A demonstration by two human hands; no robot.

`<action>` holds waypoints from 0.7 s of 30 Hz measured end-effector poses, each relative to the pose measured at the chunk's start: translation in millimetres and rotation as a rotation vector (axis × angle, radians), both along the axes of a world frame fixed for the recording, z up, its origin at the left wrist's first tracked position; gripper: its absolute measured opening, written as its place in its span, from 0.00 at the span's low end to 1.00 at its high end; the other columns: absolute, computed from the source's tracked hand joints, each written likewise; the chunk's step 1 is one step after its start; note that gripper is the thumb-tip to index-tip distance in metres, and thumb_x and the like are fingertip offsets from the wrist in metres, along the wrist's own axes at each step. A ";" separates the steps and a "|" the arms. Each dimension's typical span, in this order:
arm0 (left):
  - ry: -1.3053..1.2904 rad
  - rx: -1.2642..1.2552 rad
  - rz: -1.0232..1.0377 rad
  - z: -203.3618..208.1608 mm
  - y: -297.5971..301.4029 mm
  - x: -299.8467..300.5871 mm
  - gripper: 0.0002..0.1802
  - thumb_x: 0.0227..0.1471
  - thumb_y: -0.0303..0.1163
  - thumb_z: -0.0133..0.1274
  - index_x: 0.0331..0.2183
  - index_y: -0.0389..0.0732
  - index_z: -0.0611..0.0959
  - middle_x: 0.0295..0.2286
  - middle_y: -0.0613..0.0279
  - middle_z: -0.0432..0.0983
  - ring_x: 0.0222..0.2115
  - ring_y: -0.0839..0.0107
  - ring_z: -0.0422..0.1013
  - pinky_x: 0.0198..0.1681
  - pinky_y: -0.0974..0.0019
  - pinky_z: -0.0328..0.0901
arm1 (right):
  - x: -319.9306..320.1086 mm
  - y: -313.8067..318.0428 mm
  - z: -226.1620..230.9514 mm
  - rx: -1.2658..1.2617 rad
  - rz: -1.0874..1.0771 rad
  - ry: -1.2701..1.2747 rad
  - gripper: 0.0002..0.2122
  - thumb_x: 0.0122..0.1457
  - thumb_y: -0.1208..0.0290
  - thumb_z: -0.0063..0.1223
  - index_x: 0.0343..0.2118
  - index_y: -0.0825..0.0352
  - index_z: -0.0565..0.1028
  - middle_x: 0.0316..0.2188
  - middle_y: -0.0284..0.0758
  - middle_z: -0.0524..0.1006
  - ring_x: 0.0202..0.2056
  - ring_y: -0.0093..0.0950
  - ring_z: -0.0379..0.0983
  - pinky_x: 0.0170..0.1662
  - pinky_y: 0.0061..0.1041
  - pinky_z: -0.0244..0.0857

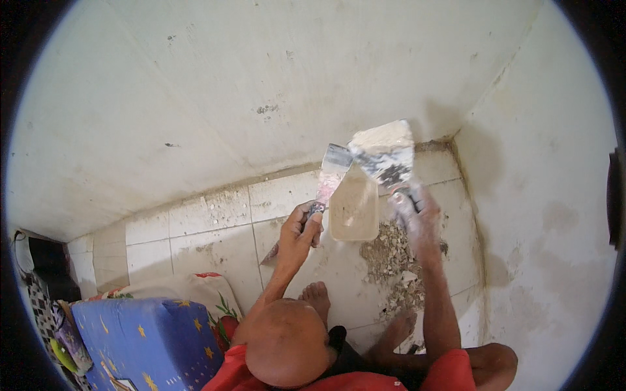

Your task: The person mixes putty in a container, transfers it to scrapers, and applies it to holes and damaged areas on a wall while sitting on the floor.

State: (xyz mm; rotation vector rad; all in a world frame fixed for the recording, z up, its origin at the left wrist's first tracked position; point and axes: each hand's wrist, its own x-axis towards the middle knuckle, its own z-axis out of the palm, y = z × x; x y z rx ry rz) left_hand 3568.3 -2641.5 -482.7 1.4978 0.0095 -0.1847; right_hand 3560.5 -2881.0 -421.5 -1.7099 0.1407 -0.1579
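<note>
My left hand (302, 227) is closed round the handle of a narrow putty knife (331, 176), its blade pointing up and smeared with pinkish and white residue. My right hand (415, 215), caked with white, grips a wide putty knife (385, 155). A thick band of white putty (386, 133) lies along that blade's far edge. The two blades meet or overlap near their tips; contact is hard to tell. Below them, between my hands, a rectangular beige plastic tub (354, 215) sits on the floor, its far end partly hidden by the blades.
Broken plaster rubble (394, 267) is heaped on the tiled floor (215, 244), right of the tub and by my bare feet. A pale scuffed wall (215, 98) rises ahead, meeting another wall (548, 215) at right. A blue star-patterned cushion (143, 339) stands at lower left.
</note>
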 end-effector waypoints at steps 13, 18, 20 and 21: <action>0.166 0.112 -0.087 70.5 18.3 -9.4 0.16 0.60 0.38 0.53 0.42 0.35 0.77 0.23 0.67 0.72 0.19 0.81 0.65 0.21 0.75 0.57 | 16.9 -35.3 5.6 0.480 0.051 0.091 0.12 0.58 0.73 0.49 0.44 0.67 0.74 0.27 0.32 0.74 0.24 0.21 0.71 0.25 0.24 0.69; 0.050 -0.026 0.031 148.4 31.7 -24.6 0.12 0.59 0.34 0.53 0.40 0.34 0.76 0.23 0.64 0.73 0.19 0.79 0.66 0.22 0.73 0.61 | 16.4 -10.3 19.3 0.751 0.015 0.114 0.10 0.58 0.71 0.50 0.43 0.64 0.72 0.27 0.31 0.72 0.23 0.20 0.70 0.21 0.24 0.69; -0.001 -0.060 0.091 188.8 29.0 -53.8 0.09 0.59 0.32 0.52 0.38 0.35 0.76 0.22 0.64 0.72 0.19 0.79 0.66 0.22 0.74 0.62 | 16.3 -6.8 20.9 0.766 0.012 0.075 0.10 0.59 0.70 0.49 0.43 0.62 0.71 0.27 0.30 0.71 0.23 0.21 0.69 0.21 0.24 0.69; 0.065 -0.175 0.095 206.5 22.6 -75.8 0.08 0.59 0.31 0.51 0.37 0.35 0.76 0.22 0.63 0.72 0.19 0.78 0.66 0.22 0.72 0.62 | 16.1 -2.6 20.0 0.773 0.047 0.048 0.10 0.60 0.68 0.48 0.44 0.61 0.70 0.29 0.31 0.72 0.22 0.20 0.68 0.19 0.25 0.67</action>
